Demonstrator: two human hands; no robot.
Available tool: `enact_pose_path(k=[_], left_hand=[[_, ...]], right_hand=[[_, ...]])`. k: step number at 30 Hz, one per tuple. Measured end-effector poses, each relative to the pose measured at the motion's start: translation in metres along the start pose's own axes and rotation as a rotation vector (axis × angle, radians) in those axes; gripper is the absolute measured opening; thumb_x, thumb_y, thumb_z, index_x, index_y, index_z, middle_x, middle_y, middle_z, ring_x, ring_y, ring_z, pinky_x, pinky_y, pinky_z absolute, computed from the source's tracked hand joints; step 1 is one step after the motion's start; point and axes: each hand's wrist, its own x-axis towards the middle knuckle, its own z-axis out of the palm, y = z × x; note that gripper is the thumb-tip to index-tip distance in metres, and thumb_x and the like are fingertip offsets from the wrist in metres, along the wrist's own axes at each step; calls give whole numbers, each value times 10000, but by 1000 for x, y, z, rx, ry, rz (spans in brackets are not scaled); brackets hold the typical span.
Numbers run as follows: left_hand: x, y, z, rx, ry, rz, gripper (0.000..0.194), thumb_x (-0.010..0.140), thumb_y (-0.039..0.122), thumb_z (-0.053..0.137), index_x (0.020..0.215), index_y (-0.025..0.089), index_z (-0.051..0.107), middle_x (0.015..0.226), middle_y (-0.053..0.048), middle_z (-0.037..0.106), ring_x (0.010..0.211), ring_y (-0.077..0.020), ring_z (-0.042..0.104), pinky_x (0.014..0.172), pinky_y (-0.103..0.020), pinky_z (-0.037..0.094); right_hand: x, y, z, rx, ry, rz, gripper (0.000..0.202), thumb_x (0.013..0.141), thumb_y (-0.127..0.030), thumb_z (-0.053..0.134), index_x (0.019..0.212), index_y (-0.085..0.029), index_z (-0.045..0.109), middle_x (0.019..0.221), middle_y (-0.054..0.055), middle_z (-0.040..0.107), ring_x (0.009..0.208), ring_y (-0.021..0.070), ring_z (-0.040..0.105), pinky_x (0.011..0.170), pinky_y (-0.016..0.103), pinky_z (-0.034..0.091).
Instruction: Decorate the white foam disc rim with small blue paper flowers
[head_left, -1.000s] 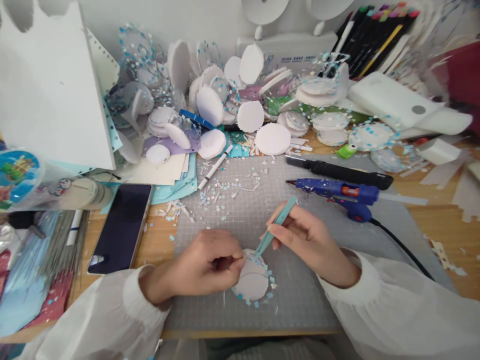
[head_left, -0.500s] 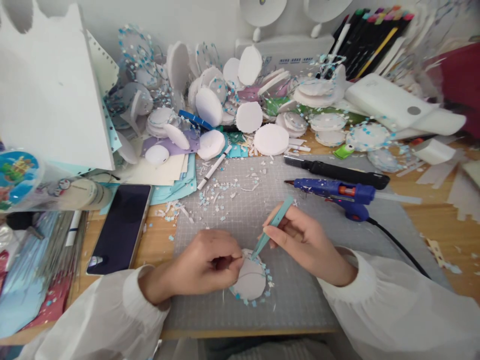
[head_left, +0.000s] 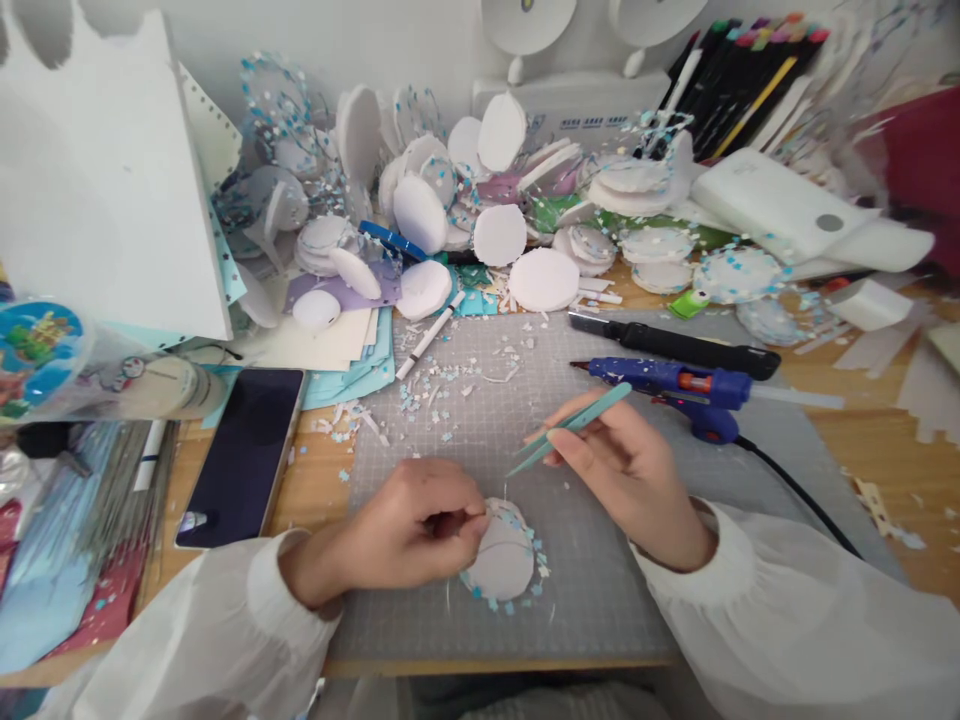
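Note:
A round white paper disc (head_left: 504,562) lies on the grey cutting mat (head_left: 420,630), its rim edged with small blue and white stars. My left hand (head_left: 424,525) is closed in a pinch at the disc's upper left edge; its fingertips hide the exact contact. From near those fingers a thin line curves across the disc. My right hand (head_left: 611,465) grips teal tweezers (head_left: 577,425), tilted, with the tips just above the disc and apart from it. A fine pale strand shows below the tips.
A blue glue gun (head_left: 667,380) and a black cutter-like tool (head_left: 682,345) lie right of centre. Star scraps (head_left: 435,390) are scattered on the mat, near a white pen (head_left: 430,335). A phone (head_left: 244,455) is at left. White discs (head_left: 544,280) crowd the back.
My right hand has drawn the tweezers up and away from the disc's upper edge, tilting them flatter to the right. My left hand and the disc stay in place.

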Motion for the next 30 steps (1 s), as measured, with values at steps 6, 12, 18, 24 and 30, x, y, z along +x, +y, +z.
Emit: enact_pose_path(k=[6, 12, 18, 24, 30], left_hand=[[0, 0, 0, 23, -16, 23, 200, 865, 123, 498, 670, 165, 507, 554, 27, 469, 536, -101, 402, 536, -235, 316], [-2, -1, 2, 42, -38, 24, 193, 873, 131, 498, 685, 160, 531, 567, 21, 479, 546, -103, 415, 553, -240, 324], [-2, 4, 2, 138, -2, -4, 271, 902, 199, 489, 634, 161, 509, 545, 20, 465, 545, -109, 416, 540, -245, 316], [-2, 13, -12, 55, 206, -222, 228, 915, 231, 495, 726, 150, 593, 674, -15, 577, 634, -125, 519, 599, -238, 396], [6, 23, -18, -104, 423, -184, 119, 851, 233, 645, 958, 196, 682, 890, -39, 617, 827, -159, 554, 750, -273, 451]], right_hand=[[2, 3, -1, 18, 108, -175, 124, 826, -189, 675, 874, -229, 567, 867, 34, 674, 827, 169, 689, 741, 314, 596], [3, 5, -3, -126, 221, -367, 169, 813, -95, 664, 847, -233, 571, 1024, 57, 685, 1017, 209, 654, 867, 404, 559], [4, 5, -7, 8, 91, -315, 167, 812, -91, 669, 849, -227, 579, 1037, 35, 685, 995, 184, 655, 837, 366, 562], [6, 8, -12, 286, -82, -218, 164, 819, -86, 668, 849, -230, 597, 1033, 3, 686, 992, 144, 642, 890, 329, 517], [2, 2, -10, 394, -247, -132, 183, 811, -65, 670, 841, -229, 595, 1000, -5, 704, 942, 113, 651, 824, 269, 514]])
